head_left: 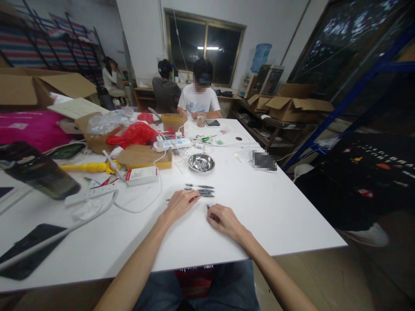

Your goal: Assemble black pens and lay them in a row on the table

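Seen from the head camera, a person's left hand [181, 203] rests flat and released on pens [200, 190] at mid-table [275, 207] while the right hand [225, 220] clenches one small dark piece [209, 209], apparently mid-assembly; joining parts seems next.

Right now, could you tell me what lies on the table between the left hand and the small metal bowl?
In the head view, a few dark pens lie side by side between the left hand and the metal bowl; beyond them the white table is bare up to the bowl.
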Demonstrator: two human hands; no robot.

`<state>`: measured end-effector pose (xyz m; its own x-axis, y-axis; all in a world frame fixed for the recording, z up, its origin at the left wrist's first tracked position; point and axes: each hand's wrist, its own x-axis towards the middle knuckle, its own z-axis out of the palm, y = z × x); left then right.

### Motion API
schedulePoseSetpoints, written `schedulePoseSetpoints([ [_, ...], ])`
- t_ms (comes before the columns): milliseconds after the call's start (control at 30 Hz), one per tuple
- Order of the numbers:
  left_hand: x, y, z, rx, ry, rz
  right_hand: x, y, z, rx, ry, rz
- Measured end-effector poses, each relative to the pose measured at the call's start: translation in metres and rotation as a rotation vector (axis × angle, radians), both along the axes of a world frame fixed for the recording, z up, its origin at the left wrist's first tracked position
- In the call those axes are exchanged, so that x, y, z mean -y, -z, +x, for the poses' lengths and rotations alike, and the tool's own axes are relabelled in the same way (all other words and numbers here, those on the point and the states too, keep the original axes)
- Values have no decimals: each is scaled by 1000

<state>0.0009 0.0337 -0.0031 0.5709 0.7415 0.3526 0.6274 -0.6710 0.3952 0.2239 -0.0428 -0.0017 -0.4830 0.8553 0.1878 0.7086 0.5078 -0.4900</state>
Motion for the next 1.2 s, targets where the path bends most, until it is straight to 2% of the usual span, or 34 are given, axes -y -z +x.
schedulePoseSetpoints([
  [167,-2,4,-1,-2,-9,4,-12,-8,11,-281,73,-131],
  [333,-4,5,-3,12,-11,14,-58,-23,11,-495,140,-61],
  [467,-6,2,-6,43,-30,7,-84,-19,-4,-678,199,-31],
  [633,-7,-1,-8,41,-70,10,-80,1,-16,-794,283,-41],
  [733,-8,0,-6,48,-70,26,-74,7,-17,-823,280,-92],
  [967,-9,3,-5,75,-84,74,-76,5,-19,-886,275,-141],
  [1200,-7,-2,-5,89,-74,71,-73,0,-19,-869,279,-128],
])
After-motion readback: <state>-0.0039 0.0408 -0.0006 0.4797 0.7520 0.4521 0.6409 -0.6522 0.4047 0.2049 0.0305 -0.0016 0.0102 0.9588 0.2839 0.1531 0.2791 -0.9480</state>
